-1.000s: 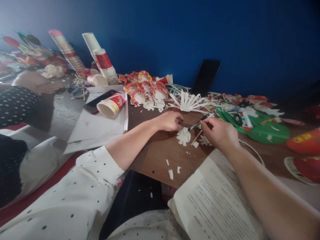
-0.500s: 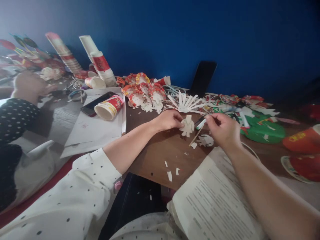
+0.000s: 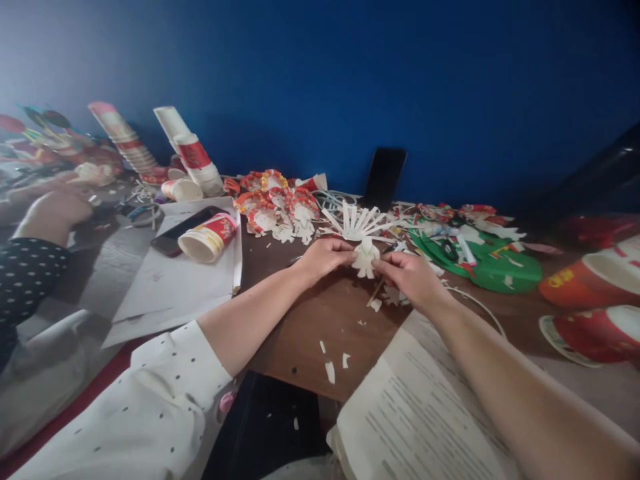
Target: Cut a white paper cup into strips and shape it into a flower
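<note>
A small white paper cutout (image 3: pixel 367 257), shaped like a little figure, is held up over the brown table (image 3: pixel 310 333). My left hand (image 3: pixel 324 259) pinches its left edge. On the opposite edge, the fingertips of my right hand (image 3: pixel 407 275) are closed on it too. Right behind the cutout stands a cup cut into spread white strips (image 3: pixel 354 223). Beneath my right hand, another white cutout (image 3: pixel 393 295) and a thin stick (image 3: pixel 376 292) lie on the table, partly hidden.
Red-and-white cut cups (image 3: pixel 285 200) are heaped at the back. A dark phone (image 3: pixel 385 177) leans against the blue wall. A green disc (image 3: pixel 505 267) with scraps, orange cups (image 3: pixel 575 283), stacked cups (image 3: pixel 195 157) and a printed sheet (image 3: pixel 415 407) surround the work. A co-worker's hand (image 3: pixel 55 213) is at left.
My right hand has moved left onto the cutout; the pen-like thing it held is out of its fingers. The view has shifted slightly.
</note>
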